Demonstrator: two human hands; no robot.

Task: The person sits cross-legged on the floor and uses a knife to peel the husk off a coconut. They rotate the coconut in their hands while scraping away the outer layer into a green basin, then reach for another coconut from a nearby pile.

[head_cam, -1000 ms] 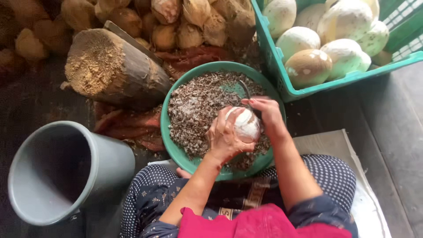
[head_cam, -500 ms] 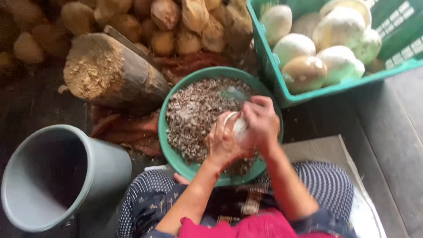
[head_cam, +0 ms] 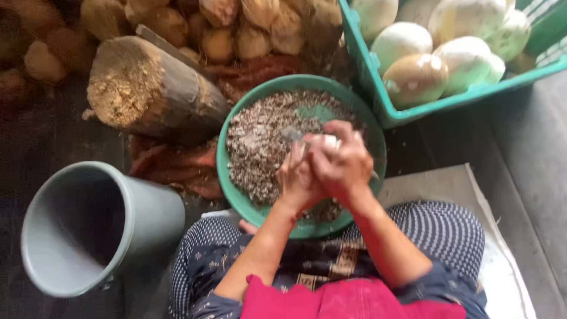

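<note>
**Both hands closed on a peeled coconut over the green bowl**

From my remote seat, biggest items first. A grey plastic bucket point(head_cam: 88, 230) lies tipped at 8 o'clock, mouth toward the camera. At 1 to 2 o'clock sits a green crate point(head_cam: 378, 88) loaded with pale peeled coconuts point(head_cam: 416, 77), some showing brown patches. A wooden chopping log point(head_cam: 147, 88) lies on its side at 10 o'clock, cut end crusted with fibre dust. Behind it, along 11 to 12 o'clock, a heap of brown husked coconuts point(head_cam: 218, 41). A white sheet point(head_cam: 449, 189) lies under the person's knee at 4 o'clock.

Centre frame: a round green bowl point(head_cam: 233, 189), mostly filled with grey-brown shavings point(head_cam: 260, 142), rests against the person's lap, just beside the log and the crate.

Over the bowl's 3 o'clock half, the left hand point(head_cam: 295, 177) and right hand point(head_cam: 342, 162) are pressed together, touching. Between them I see a sliver of a small white coconut point(head_cam: 328, 140); both hands are wrapped snugly round it, hiding most of it. A thin grey blade point(head_cam: 292, 134) pokes out toward 10 o'clock from the hands. I cannot tell which hand grips the blade. The coconut sits above the shavings, inside the bowl's rim line.
</note>
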